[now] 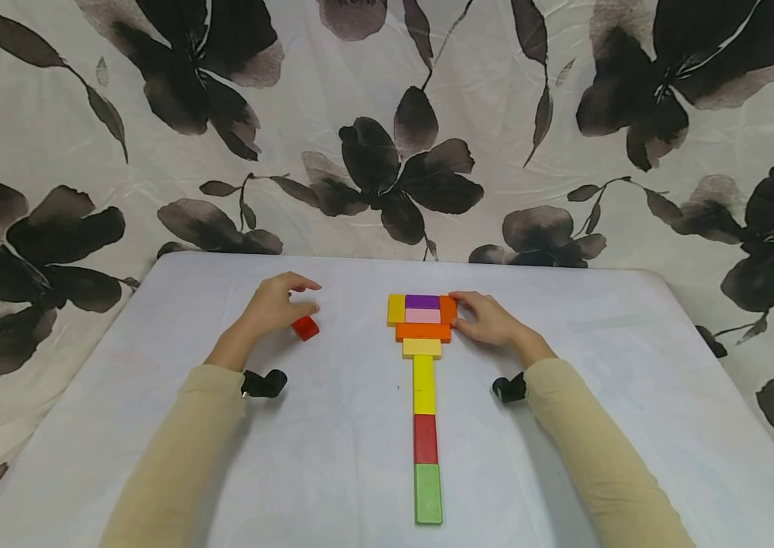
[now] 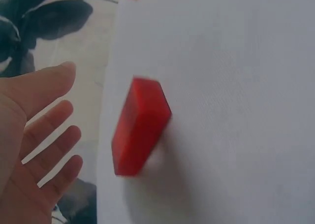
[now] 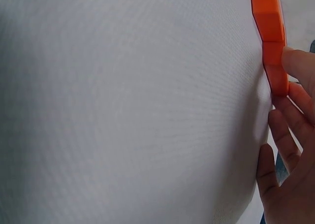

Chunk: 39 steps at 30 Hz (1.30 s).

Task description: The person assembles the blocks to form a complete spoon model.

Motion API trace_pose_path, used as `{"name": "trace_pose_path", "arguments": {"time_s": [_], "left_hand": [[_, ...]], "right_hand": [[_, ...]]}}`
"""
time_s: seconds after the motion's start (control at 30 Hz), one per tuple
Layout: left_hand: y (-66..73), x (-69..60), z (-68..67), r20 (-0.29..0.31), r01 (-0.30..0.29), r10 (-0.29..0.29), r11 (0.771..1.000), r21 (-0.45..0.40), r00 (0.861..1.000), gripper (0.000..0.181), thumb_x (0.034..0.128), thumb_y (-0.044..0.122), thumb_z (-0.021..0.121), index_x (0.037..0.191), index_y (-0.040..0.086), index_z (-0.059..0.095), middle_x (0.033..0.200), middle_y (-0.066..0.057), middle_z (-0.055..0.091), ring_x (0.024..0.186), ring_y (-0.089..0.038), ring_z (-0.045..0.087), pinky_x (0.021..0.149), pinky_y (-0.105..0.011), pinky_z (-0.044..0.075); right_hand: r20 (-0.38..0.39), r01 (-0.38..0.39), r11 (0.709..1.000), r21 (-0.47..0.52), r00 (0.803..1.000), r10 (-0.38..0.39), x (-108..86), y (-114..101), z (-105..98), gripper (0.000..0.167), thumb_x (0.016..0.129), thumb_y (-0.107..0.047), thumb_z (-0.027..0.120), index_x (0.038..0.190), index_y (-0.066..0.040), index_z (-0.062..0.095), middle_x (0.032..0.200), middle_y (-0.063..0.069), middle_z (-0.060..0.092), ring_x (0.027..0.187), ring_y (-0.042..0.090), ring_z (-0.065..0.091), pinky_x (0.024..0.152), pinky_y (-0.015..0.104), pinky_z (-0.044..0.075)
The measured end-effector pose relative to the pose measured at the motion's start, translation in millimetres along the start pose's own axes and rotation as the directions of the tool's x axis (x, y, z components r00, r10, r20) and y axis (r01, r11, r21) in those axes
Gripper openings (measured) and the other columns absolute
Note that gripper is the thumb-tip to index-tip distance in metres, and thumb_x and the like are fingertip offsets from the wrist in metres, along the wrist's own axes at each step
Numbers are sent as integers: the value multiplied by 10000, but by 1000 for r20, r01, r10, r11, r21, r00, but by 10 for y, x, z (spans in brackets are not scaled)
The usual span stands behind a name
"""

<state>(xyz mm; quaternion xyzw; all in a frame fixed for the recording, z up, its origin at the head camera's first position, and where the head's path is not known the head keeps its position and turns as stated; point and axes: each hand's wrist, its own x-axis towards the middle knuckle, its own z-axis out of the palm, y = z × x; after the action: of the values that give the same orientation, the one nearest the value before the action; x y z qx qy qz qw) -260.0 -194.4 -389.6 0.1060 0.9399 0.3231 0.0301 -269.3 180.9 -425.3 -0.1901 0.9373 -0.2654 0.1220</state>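
Observation:
My right hand point(image 1: 492, 320) pinches a small orange block point(image 1: 449, 307) between thumb and index finger, at the right end of the top row of a flat block arrangement. In the right wrist view, the thumb point(image 3: 298, 64) lies on this block, and its other fingers spread below. My left hand point(image 1: 275, 308) is held over the table at the left, fingers and thumb apart. Just below its thumb is a red block point(image 1: 305, 328). In the left wrist view, a gap shows between the red block point(image 2: 140, 128) and the fingers, which hold nothing.
Beside the orange block lie purple point(image 1: 422, 301), pink point(image 1: 422, 315) and yellow point(image 1: 396, 310) blocks. A long orange block point(image 1: 423, 332) and a pale yellow one point(image 1: 422, 348) sit below. Yellow point(image 1: 424, 384), red point(image 1: 425, 439) and green point(image 1: 428, 493) blocks run toward the front of the white table point(image 1: 332, 472).

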Motion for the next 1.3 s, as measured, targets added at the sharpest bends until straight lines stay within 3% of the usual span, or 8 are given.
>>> {"name": "trace_pose_path", "arguments": {"time_s": [0.23, 0.57, 0.9, 1.3], "left_hand": [[-202, -98, -16, 66, 73, -72, 997, -21, 995, 399, 833, 190, 657, 1217, 102, 594, 1247, -145, 530, 1147, -335, 464, 938, -487, 426], [-373, -162, 9, 81, 55, -47, 994, -92, 996, 411, 823, 121, 667, 1223, 78, 584, 1223, -148, 554, 1116, -311, 502, 969, -443, 417], [-376, -185, 11, 84, 67, -63, 997, -44, 995, 405, 816, 132, 670, 1212, 89, 600, 1194, -146, 567, 1051, -307, 499, 920, -445, 423], [-372, -193, 63, 16, 69, -70, 997, 22, 997, 337, 789, 209, 705, 1097, 79, 659, 1054, -126, 585, 919, -262, 498, 750, -339, 427]], "right_hand": [[4, -7, 1000, -1, 1000, 7, -4, 2, 4, 575, 896, -232, 562, 1409, -87, 346, 1378, 145, 427, 1234, 311, 385, 1069, 474, 292], [-2, 10, 1000, -8, 1000, -10, 14, 8, 14, 568, 899, -246, 562, 1403, -85, 357, 1380, 148, 429, 1235, 313, 387, 1072, 472, 288], [-4, -4, 1000, -5, 1000, 3, 0, 9, 8, 571, 900, -245, 560, 1406, -87, 351, 1388, 144, 420, 1241, 313, 379, 1073, 474, 287], [-13, 15, 1000, 2, 1000, -15, -4, 15, 13, 567, 898, -236, 560, 1402, -74, 356, 1374, 156, 432, 1231, 322, 384, 1072, 479, 284]]}}
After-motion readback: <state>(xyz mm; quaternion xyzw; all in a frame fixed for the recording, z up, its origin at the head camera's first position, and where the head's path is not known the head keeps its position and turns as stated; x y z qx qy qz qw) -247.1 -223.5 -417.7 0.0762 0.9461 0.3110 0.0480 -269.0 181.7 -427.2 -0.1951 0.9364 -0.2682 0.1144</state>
